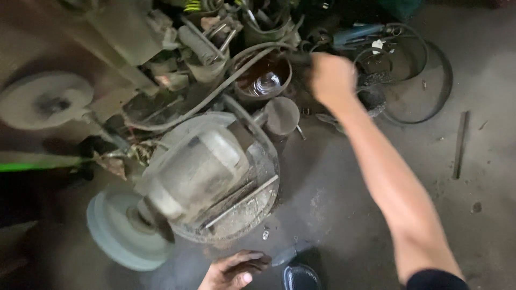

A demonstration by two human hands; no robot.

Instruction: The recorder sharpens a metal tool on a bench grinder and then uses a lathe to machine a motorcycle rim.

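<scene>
Right hand (332, 79) is stretched far out, fist closed around a dark rod (294, 58) just right of the can (264, 80), which holds dark, shiny liquid. Left hand (234, 270) lies near, fingers spread flat on the floor (344, 193), holding nothing, beside a small dark bowl (301, 277); contents unclear. Between them sits the grinder motor (196, 172) on its round tray (252, 209), white wheel (126, 231) at near left.

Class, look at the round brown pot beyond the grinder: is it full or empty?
Holding liquid: the pot shows a glossy, reflecting surface inside its rim. How full, cannot tell.
</scene>
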